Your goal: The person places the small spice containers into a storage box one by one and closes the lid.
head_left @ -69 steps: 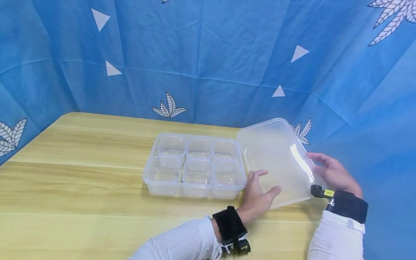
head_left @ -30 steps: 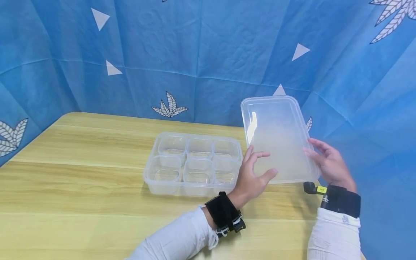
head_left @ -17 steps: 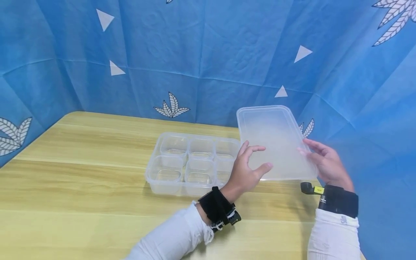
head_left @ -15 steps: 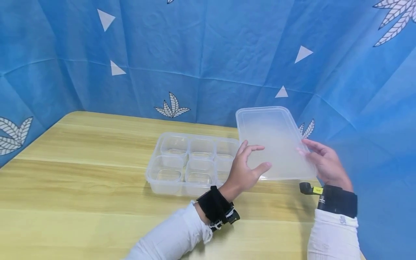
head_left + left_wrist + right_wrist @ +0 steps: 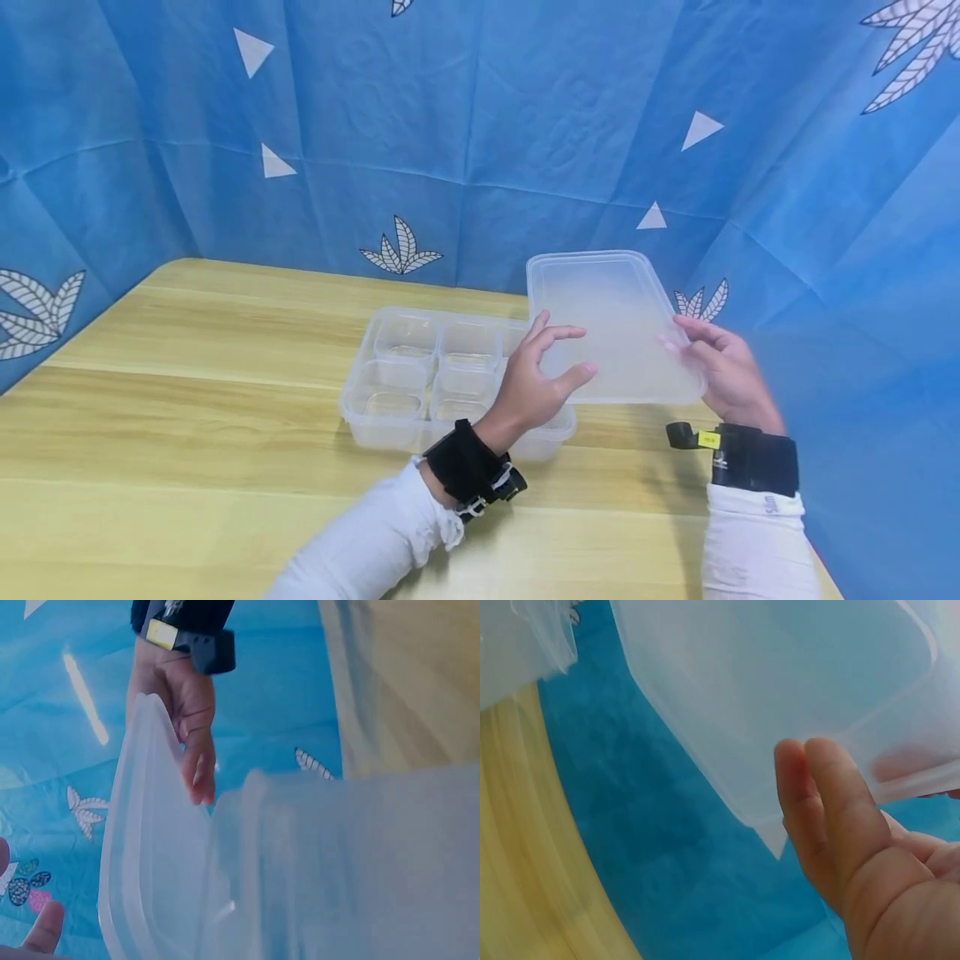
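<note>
A translucent plastic lid [image 5: 607, 292] is raised off the table, tilted, and overlaps the right end of the container in the head view. My right hand [image 5: 727, 371] pinches the lid's right edge between thumb and fingers, as the right wrist view shows of the lid [image 5: 742, 690]. The clear rectangular container [image 5: 386, 433] sits on the table with several inner compartments that hold nothing visible. My left hand [image 5: 532, 383] hovers over the container's right part, thumb and forefinger spread, hiding some compartments. Its fingertips [image 5: 46, 926] appear apart from the lid in the left wrist view.
The wooden table [image 5: 187, 433] stretches left and front. A blue patterned curtain [image 5: 375, 108] hangs along the back and right side, close behind the lid and the right hand.
The lid, first low at the container's right, was lifted, then lowered slightly and carried left by my right hand. My left hand moved up and left. The container stayed put.
</note>
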